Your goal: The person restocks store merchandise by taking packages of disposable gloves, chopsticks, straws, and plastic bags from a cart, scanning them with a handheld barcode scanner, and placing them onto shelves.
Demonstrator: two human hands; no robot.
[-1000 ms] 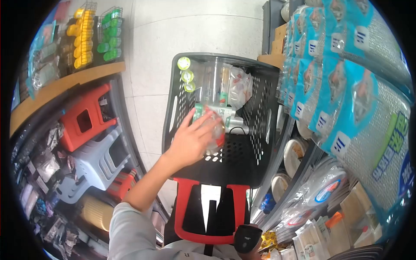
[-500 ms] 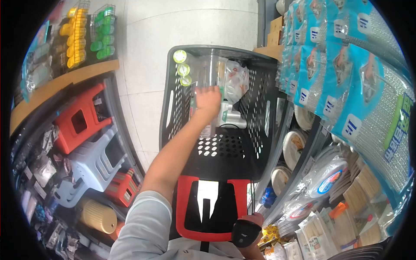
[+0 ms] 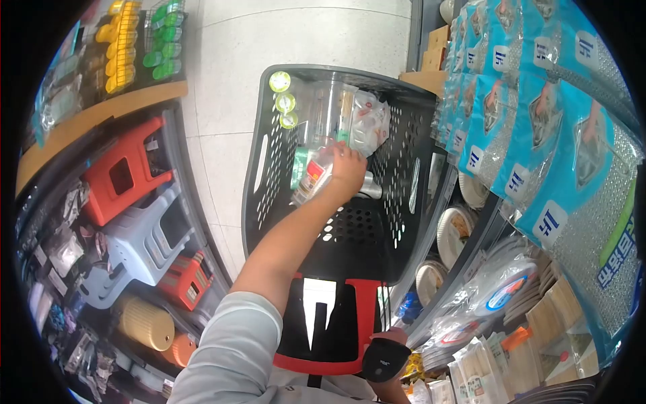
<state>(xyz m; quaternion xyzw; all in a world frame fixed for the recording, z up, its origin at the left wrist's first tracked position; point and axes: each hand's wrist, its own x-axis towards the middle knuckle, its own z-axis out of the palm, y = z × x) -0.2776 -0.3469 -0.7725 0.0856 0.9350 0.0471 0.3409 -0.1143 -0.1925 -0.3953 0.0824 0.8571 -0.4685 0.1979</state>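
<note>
- The left hand (image 3: 348, 172) was in the middle of the frame, with its fingers bent around the right side of a clear pack (image 3: 313, 178), so it was holding it.
- The clear pack had a red and white label. It was tipped on a slant, inside a big black basket (image 3: 346, 259) in the middle of the frame.
- The right hand (image 3: 396, 382) was low in the frame, a bit right of the middle, beside the red handle (image 3: 367, 316). A black gadget (image 3: 385, 359) hid much of it, so I could not tell if it was gripping anything.
- A green pack (image 3: 300, 165) was just left of the clear pack.
- A silver roll (image 3: 372, 186) lay on the other side of the left hand, toward the right.
- Three round green and white tops (image 3: 285, 103) made a row in the upper left part of the basket.
- A white plastic bag (image 3: 369, 128) sat in the upper right part of the basket.
- A gray sleeve (image 3: 232, 347) came up from the bottom of the frame over the left arm.
- On the left of the frame, a shelf held a red stool (image 3: 101, 192) and a pale blue stool (image 3: 138, 252).
- Shiny blue and silver packs (image 3: 531, 175) hung at the upper right.
</note>
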